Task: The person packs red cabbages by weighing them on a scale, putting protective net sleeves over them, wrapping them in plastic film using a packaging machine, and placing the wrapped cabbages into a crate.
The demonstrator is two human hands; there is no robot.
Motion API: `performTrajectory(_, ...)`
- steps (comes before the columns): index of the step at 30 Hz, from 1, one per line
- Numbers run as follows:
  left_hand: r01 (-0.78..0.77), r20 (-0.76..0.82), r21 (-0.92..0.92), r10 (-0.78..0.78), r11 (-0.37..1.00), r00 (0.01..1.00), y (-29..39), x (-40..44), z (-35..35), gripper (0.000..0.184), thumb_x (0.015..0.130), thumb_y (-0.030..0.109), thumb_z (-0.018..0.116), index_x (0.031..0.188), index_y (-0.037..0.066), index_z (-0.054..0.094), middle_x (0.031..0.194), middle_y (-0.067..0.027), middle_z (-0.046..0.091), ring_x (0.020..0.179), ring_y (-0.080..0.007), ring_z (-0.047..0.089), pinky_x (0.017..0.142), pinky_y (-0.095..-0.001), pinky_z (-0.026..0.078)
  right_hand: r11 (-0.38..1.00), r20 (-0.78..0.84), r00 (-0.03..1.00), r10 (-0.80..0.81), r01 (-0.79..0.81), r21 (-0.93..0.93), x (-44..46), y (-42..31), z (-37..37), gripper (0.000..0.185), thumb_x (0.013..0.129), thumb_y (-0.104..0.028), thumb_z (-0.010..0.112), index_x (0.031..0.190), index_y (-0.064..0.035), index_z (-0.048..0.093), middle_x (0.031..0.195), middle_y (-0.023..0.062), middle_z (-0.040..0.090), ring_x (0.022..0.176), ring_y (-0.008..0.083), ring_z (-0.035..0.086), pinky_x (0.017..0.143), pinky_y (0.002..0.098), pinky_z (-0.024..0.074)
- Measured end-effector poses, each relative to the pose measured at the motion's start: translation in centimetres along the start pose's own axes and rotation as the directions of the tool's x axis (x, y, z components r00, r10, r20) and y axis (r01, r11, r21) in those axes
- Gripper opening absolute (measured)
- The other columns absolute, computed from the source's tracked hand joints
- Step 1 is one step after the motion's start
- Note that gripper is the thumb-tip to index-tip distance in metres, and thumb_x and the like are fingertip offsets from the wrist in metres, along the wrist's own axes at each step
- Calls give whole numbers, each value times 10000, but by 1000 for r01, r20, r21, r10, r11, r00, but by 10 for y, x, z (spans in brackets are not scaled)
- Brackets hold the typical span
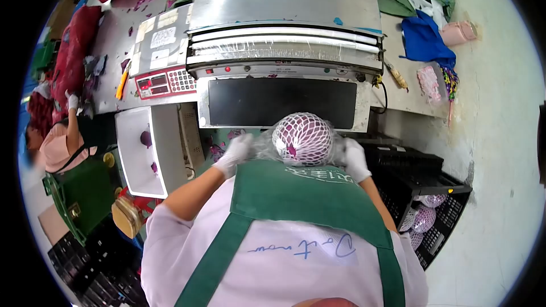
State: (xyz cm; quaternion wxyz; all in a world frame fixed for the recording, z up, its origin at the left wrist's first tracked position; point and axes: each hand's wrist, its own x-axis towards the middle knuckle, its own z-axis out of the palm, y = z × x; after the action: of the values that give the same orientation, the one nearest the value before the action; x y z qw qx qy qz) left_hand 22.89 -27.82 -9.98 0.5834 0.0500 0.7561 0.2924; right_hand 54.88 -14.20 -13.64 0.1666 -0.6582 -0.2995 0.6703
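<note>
A purple cabbage [303, 139] in a white mesh net sits in front of my green apron, at the near edge of the wrapping machine's black plate [281, 102]. Clear plastic film [261, 146] stretches out from both of its sides. My left hand [236, 152], in a white glove, is closed on the film left of the cabbage. On the other side my right hand [356, 162], also gloved, grips the film close to the cabbage; some of its fingers are hidden.
Left of the wrapping machine [284, 11] stands a scale [162, 82]; a white foam box [142, 150] is below it. Black crates [421, 193] at right hold netted cabbages. A co-worker [65, 142] is at far left. A blue cloth [426, 40] lies at right.
</note>
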Motion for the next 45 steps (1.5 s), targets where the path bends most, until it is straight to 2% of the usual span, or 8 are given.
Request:
performTrajectory(8,-793,610,576,540,200,579,22,15,81,406,841,343,583,1172,115,643,1196,-129,626,1107,-261,582,982,-325,437,615,356,799,-485,600,-511,25,13,42,203,913,-273,518,969,-115,632,884,98,657,737,263,601,644,347,473)
performTrajectory(14,-289,551,-598,646,747,529,34,10,91,368,950,26,482,1314,72,473,1287,-42,524,1160,-111,496,1000,-261,411,-103,489,564,-666,579,-809,-71,-120,103,212,899,-316,562,827,-117,569,789,98,607,666,304,654,543,388,516)
performTrajectory(19,-619,516,-224,630,753,580,122,-52,54,221,974,232,502,829,66,518,739,20,511,715,-35,472,592,-210,410,-260,461,234,-856,575,-776,-100,-158,118,196,897,-262,590,771,-125,531,760,77,551,561,267,604,450,371,465)
performTrajectory(23,58,710,-361,234,931,664,152,-94,-11,723,992,590,198,1023,-8,603,909,-74,629,865,-158,600,852,-304,493,-229,436,309,-845,527,-818,-121,-151,144,198,902,-287,575,818,-108,558,802,99,566,599,310,599,514,406,468)
performTrajectory(29,-501,605,-296,566,813,561,124,-94,-52,601,1018,489,297,981,15,664,923,-65,639,910,-158,584,885,-290,453,233,286,323,-902,923,-305,-98,-110,196,137,924,-187,580,865,-65,599,807,74,605,651,188,607,573,334,490)
performTrajectory(35,-994,167,3,980,109,108,128,-113,-64,430,981,326,406,1229,27,589,1334,-178,473,1318,-285,345,1110,-393,259,983,826,537,-174,46,177,-138,-93,221,313,985,-198,443,1224,-14,528,1152,71,602,1059,151,579,974,308,455)
performTrajectory(38,-916,725,-167,675,365,137,129,-85,-66,469,976,340,389,1267,13,560,1402,-160,433,1383,-289,287,1150,-390,191,251,767,154,-623,968,10,-107,-54,203,312,907,-41,530,1215,-4,554,1207,107,565,1129,180,532,972,309,434)
performTrajectory(45,-162,753,-144,214,976,622,112,-109,-37,794,944,667,255,1209,-15,563,1113,-141,642,1012,-230,620,949,-347,482,933,312,891,-330,256,254,-215,-76,144,484,974,-421,448,1248,-26,497,1284,102,489,1192,221,483,962,355,432)
